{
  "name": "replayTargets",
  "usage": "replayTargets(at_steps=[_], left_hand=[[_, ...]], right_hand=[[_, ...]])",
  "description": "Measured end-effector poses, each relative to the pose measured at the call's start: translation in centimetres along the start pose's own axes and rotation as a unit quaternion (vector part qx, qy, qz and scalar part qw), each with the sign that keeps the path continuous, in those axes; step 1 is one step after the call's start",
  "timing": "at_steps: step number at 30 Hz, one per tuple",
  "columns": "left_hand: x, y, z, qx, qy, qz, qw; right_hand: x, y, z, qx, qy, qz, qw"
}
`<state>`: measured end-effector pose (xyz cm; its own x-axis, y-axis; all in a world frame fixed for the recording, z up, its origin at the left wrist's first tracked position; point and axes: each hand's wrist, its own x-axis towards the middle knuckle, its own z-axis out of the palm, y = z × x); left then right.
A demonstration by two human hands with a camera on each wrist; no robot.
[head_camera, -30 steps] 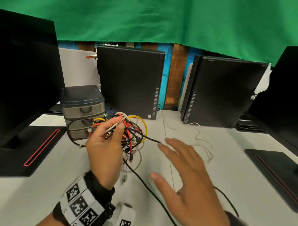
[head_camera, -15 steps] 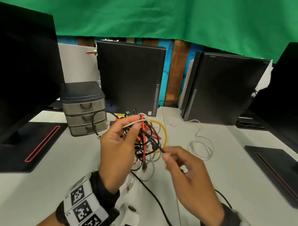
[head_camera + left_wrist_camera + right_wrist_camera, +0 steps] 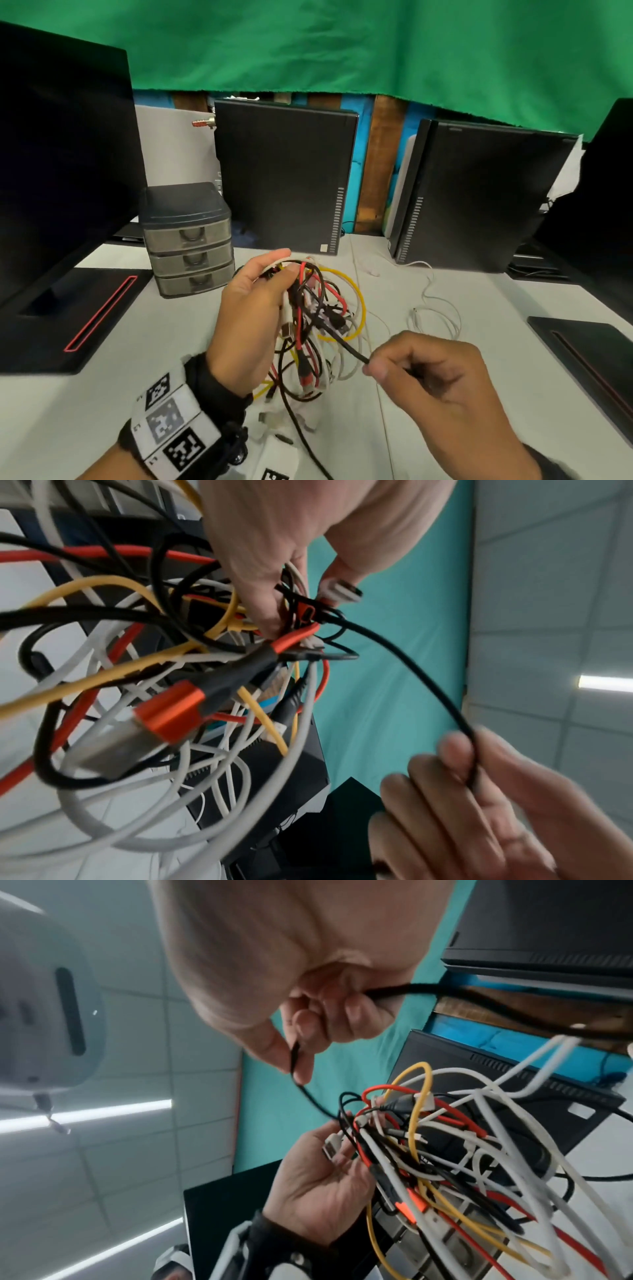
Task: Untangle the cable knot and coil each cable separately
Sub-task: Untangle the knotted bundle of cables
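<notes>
Item: knot of red, yellow, white and black cables, held above the table in my left hand, fingers curled round it. My right hand pinches one black cable leading from it.

My left hand lifts the tangled multicoloured cable knot above the white table; my right hand, to its right, pinches one thin black cable leading from it.

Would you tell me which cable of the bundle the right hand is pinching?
The thin black cable: right hand pinches it, stretched out from the tangle; red, yellow and white cables stay bunched in left hand.
</notes>
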<state>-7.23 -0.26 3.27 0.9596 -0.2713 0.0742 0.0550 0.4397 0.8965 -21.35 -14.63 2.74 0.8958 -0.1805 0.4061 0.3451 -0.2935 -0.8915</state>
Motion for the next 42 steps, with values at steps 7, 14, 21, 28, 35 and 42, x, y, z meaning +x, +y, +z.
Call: replayTargets(at_steps=[7,14,21,28,35,42], left_hand=[[1.8,2.2,-1.9,-0.064,0.021,0.0,0.998],[0.5,4.9,-1.7,-0.134,-0.048,-0.056,0.988],[0.4,4.9,-1.7,-0.263,-0.08,-0.126,0.953],[1.1,4.4,-2.4,-0.27,-0.069,-0.102,0.955],[0.7,4.4,-2.1,-0.338,-0.121,-0.152,0.921],[1.6,3.2,-3.2,-0.312,-0.16,-0.162,0.923]], right_hand=[[0.9,-0.4,-1.2,-0.112,-0.292,0.146,0.939],[1.7,2.0,-0.2,-0.221,-0.331,0.168,0.902],[1.1,4.9,1.7,-0.275,-0.211,0.199,0.917],[0.8,6.3,3.9,-0.051,-0.185,0.314,0.93],[0.5,7.6,5.3,-0.015,0.019,0.313,0.949],[1.5,6.2,4.5,0.203,-0.016,0.3,0.932]])
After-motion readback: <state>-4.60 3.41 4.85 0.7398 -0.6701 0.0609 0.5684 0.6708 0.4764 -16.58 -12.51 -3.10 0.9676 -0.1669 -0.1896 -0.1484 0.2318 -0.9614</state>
